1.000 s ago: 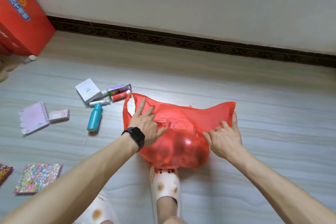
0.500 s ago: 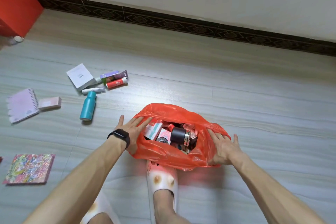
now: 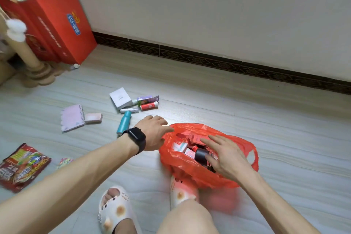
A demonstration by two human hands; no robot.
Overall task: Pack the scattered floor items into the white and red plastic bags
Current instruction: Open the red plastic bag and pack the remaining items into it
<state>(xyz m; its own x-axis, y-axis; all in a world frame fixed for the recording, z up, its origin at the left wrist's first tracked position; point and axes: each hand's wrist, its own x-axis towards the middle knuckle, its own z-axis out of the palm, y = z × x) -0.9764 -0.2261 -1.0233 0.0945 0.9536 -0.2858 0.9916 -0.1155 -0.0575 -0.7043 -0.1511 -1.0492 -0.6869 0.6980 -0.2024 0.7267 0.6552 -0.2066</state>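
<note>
The red plastic bag sits open on the floor by my right foot, with boxes and a dark jar inside. My left hand hovers at the bag's left rim, fingers relaxed and holding nothing. My right hand is spread flat over the bag's mouth, fingers straight. Scattered to the left lie a teal bottle, a white box, a red tube, a purple tube, a white pen-like tube, a pink spiral notebook, a small pink box and a snack packet. No white bag is in view.
A tall red carton leans against the wall at the back left, beside a turned wooden furniture leg. The wall's dark skirting runs across the back. My feet in white slippers stand in front of the bag.
Both hands let go of the bag's sides. The left hand lifted toward the left rim and the right hand moved over the bag's mouth. The view swung left and up.
</note>
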